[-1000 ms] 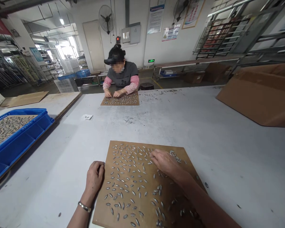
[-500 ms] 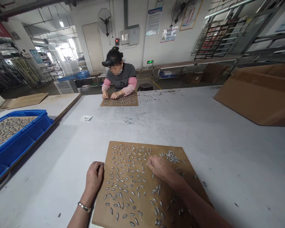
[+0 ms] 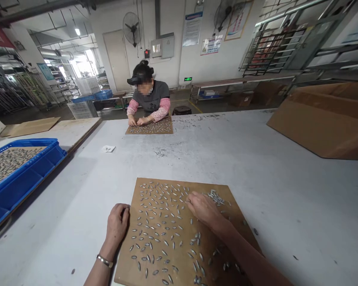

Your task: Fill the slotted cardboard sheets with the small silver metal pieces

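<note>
A brown cardboard sheet (image 3: 185, 250) lies on the table before me, with many small silvery spindle-shaped metal pieces (image 3: 164, 216) spread over it. They stand apart in loose rows on the left; on the right some lie in clumps. My right hand (image 3: 204, 208) is over the upper right part of the sheet, its fingers curled together in a pinch; whatever is between the fingertips is hidden. Just beyond it lies a small heap of the same pieces (image 3: 216, 198). My left hand (image 3: 117, 222), a metal bangle on its wrist, rests loosely curled at the sheet's left edge, its palm hidden.
Across the white table (image 3: 241, 159) a co-worker (image 3: 150, 95) bends over another piece-covered cardboard sheet (image 3: 155, 126). A blue crate (image 3: 44, 169) holding similar pieces stands at left. A large cardboard box (image 3: 322, 127) sits at right. A paper scrap (image 3: 108, 149) lies toward the back left.
My right hand has shifted very slightly to the right over the sheet, its fingers still curled. The left hand keeps its place by the edge. The whole view has moved a little.
</note>
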A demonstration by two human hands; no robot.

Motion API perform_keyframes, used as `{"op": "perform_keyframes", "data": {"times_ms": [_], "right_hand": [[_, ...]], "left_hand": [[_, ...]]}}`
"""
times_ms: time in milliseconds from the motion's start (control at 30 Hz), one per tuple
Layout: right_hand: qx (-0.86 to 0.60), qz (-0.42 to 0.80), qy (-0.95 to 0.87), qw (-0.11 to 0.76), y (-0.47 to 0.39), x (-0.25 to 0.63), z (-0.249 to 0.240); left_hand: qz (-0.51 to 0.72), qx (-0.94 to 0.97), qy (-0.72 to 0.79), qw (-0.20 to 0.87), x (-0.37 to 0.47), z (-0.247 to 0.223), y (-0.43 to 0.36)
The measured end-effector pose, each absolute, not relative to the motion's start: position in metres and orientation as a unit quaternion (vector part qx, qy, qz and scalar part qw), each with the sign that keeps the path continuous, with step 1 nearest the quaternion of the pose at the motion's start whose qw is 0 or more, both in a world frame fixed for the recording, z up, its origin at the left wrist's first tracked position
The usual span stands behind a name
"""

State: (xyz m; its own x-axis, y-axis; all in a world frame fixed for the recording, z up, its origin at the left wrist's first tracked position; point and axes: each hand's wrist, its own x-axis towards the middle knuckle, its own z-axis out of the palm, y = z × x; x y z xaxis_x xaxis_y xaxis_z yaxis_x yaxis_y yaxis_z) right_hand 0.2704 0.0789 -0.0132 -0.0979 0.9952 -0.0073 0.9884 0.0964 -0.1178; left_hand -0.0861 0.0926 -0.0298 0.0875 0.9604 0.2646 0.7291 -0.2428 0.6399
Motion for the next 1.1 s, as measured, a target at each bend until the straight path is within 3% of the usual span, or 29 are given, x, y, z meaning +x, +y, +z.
{"op": "perform_keyframes", "data": {"times_ms": [300,467,900,1100], "right_hand": [[-0.696,0.092,-0.703,0.112,0.083,0.295,-0.012],[-0.665,0.075,-0.738,0.085,0.076,0.305,-0.018],[-0.589,-0.092,-0.792,0.131,0.065,0.283,-0.052],[-0.626,-0.020,-0.758,0.181,0.066,0.318,-0.043]], "left_hand": [[0.330,0.721,0.585,0.173,-0.088,-0.033,0.093],[0.326,0.718,0.589,0.177,-0.089,-0.034,0.094],[0.329,0.719,0.586,0.178,-0.088,-0.034,0.094],[0.327,0.718,0.588,0.177,-0.089,-0.034,0.094]]}}
